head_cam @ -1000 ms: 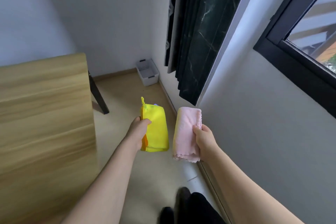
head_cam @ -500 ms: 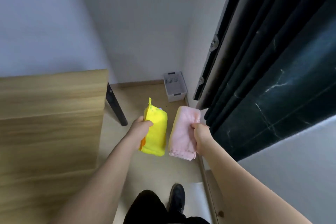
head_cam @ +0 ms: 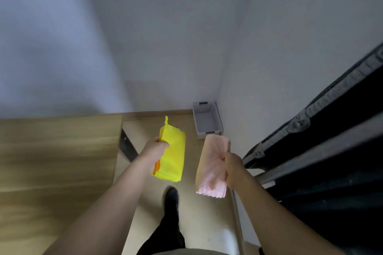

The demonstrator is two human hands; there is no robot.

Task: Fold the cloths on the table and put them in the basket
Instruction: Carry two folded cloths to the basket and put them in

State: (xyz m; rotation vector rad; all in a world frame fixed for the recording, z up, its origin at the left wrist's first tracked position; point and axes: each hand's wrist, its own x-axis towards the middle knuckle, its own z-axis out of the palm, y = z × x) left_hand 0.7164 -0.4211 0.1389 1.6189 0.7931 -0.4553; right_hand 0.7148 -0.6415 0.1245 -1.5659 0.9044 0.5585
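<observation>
My left hand [head_cam: 156, 148] grips a folded yellow cloth [head_cam: 173, 156] with an orange layer showing at its lower left edge. My right hand [head_cam: 232, 164] grips a folded pink cloth [head_cam: 211, 167]. Both cloths hang in the air above the floor, side by side and apart. A light grey plastic basket [head_cam: 207, 120] stands on the floor in the room's corner, beyond the cloths. Its inside looks bare from here.
The wooden table [head_cam: 56, 161] fills the left side, with a dark leg [head_cam: 127, 145] near its far corner. Dark curtains [head_cam: 323, 161] hang along the right wall. My leg and dark shoe [head_cam: 171, 198] stand on the beige floor between them.
I have walked toward the corner. The basket looks nearer and the view has turned left, away from the window. Both hands still hold their cloths, now a little wider apart.
</observation>
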